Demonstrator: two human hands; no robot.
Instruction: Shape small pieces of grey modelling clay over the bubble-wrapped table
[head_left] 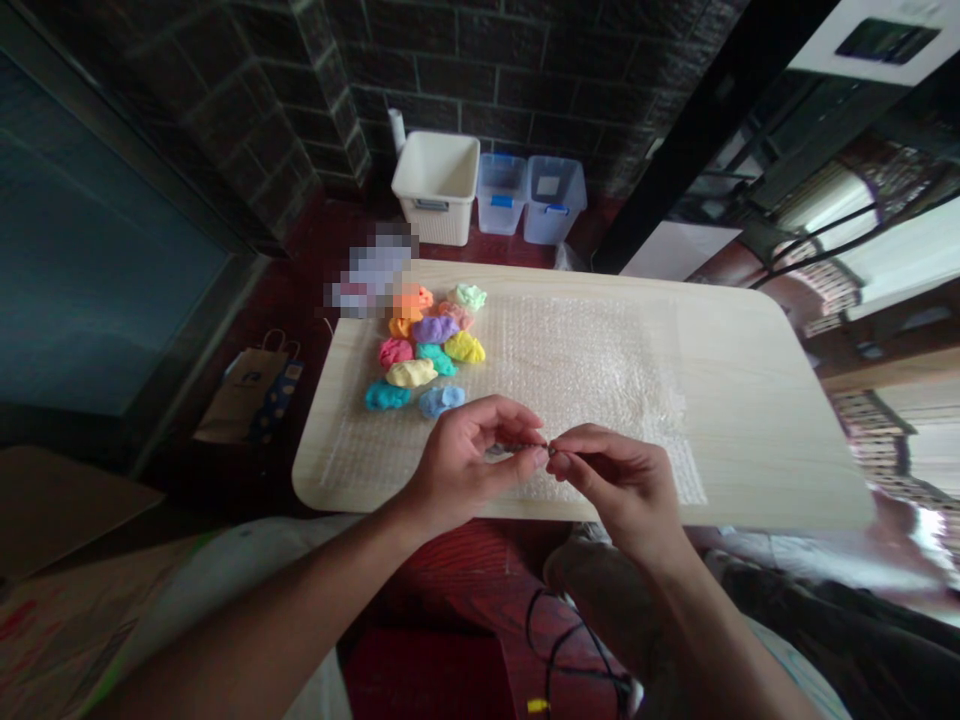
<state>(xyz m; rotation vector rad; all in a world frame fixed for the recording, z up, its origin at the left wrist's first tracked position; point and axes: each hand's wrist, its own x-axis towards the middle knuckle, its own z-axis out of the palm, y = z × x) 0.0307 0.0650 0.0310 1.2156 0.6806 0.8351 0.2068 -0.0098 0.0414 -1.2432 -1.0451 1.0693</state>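
Observation:
My left hand (pixel 469 458) and my right hand (pixel 626 482) meet above the front part of the table, each in a pinch. Between the fingertips runs a thin dark strand (pixel 534 446), too small to tell its exact kind. The left thumb and fingers close on its length, while the right fingertips grip its right end. Just beyond my left hand lies a light blue lump (pixel 442 401) that looks like modelling clay. More such lumps sit behind it, among them a teal one (pixel 387 395), a pale yellow one (pixel 411 373) and a purple one (pixel 435 329).
Bubble wrap (pixel 585 370) covers much of the pale wooden table (pixel 750 400). Past the far edge, a white bin (pixel 439 215) and two clear boxes (pixel 501 200) stand on the floor by a brick wall. A paper bag (pixel 244 395) is at left; black cables (pixel 555 650) lie below.

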